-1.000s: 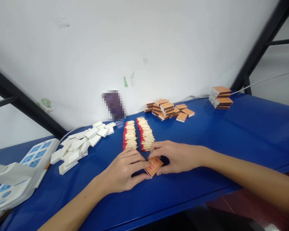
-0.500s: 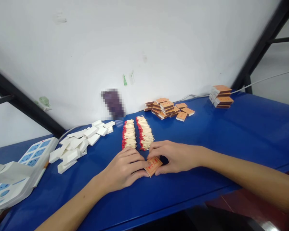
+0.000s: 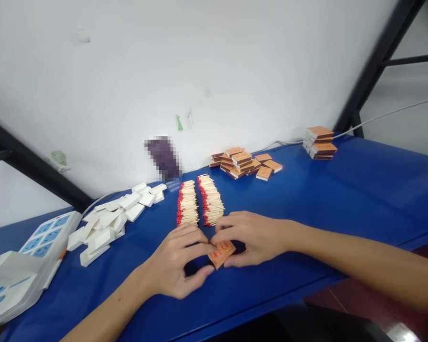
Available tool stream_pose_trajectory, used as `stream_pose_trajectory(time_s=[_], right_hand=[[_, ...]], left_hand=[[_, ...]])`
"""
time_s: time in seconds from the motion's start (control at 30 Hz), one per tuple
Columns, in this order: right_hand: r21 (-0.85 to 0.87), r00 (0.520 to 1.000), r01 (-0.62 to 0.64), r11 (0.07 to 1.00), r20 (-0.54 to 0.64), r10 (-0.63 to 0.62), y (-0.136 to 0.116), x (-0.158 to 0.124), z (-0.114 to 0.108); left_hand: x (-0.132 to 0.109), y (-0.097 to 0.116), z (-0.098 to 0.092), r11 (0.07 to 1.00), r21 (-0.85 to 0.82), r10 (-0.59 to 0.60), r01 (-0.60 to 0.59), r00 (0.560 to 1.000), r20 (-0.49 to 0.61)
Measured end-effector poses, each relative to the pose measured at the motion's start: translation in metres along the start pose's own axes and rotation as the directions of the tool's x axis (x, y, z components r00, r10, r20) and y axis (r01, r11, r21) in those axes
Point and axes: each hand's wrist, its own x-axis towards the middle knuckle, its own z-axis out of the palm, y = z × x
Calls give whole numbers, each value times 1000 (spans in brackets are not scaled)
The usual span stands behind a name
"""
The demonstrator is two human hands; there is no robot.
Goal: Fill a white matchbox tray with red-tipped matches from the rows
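An orange matchbox point(image 3: 221, 252) is held between both hands just above the blue table point(image 3: 342, 199). My left hand point(image 3: 176, 261) pinches its left end with thumb and fingers curled. My right hand point(image 3: 251, 237) grips its right end, fingers bent around it. Just beyond the hands lie two rows of red-tipped matches point(image 3: 199, 203).
A heap of white inner trays point(image 3: 110, 221) lies at the left, with a white and blue power strip point(image 3: 24, 266) at the far left. Orange matchboxes point(image 3: 244, 162) are piled at the back, and a small stack of matchboxes point(image 3: 319, 142) stands at the back right.
Both hands have lifted the matchbox slightly and the left fingers have arched higher over its end. The view has shifted a little to the right.
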Motion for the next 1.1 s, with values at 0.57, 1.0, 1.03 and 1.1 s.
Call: stream_pose_trajectory(time_s=[0.57,1.0,1.03,1.1], right_hand=[[-130,455,-483,866,-883,121,99,-57,-89],[-35,176,-860,509,-956,233,199,-217,-105],[-61,212,-860,507,-946,246,202,-216,-103],[-128,301,-852,508,-913,275,207,-213,-99]], left_hand=[[-31,-51,-38,917,258,-132,305,841,-525],[-60,-107,-49,456,619,-507,640,758,-410],[-61,-108,-47,451,627,-519,635,758,-394],[-62,-108,-43,460,635,-531,621,765,-365]])
